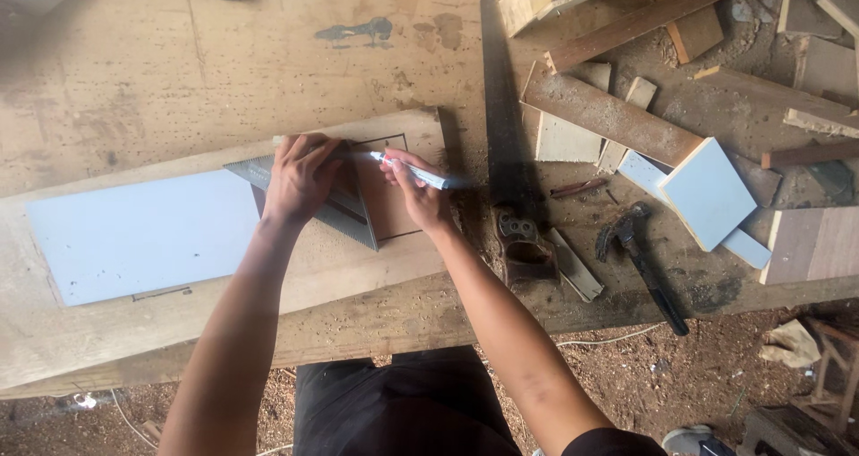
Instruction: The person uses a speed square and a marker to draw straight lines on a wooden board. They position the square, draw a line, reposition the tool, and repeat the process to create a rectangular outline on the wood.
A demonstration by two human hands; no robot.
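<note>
A: What do we see, taking the largest item first?

B: We see the workbench (161,71) lying under both hands. On it rests a wooden plank (394,259), with a pale blue panel (143,232) lying on the plank to the outer side of the left hand (300,178).

A: And the hands themselves?

B: Our left hand lies flat, fingers together, pressing down a grey triangular square (344,210). Our right hand (419,192), just beside the left, is clamped on a white marker (412,170) whose tip points toward the left fingertips, at the square's upper edge. Dark drawn lines show on the plank around both hands.

A: What lies beyond the right hand?

B: Just past it lies a handsaw (506,143), blade pointing away from us. Farther out in the same direction we note a blue tile (707,192), then a hammer (640,264) nearer us, and wood offcuts (608,116) scattered beyond the saw.
</note>
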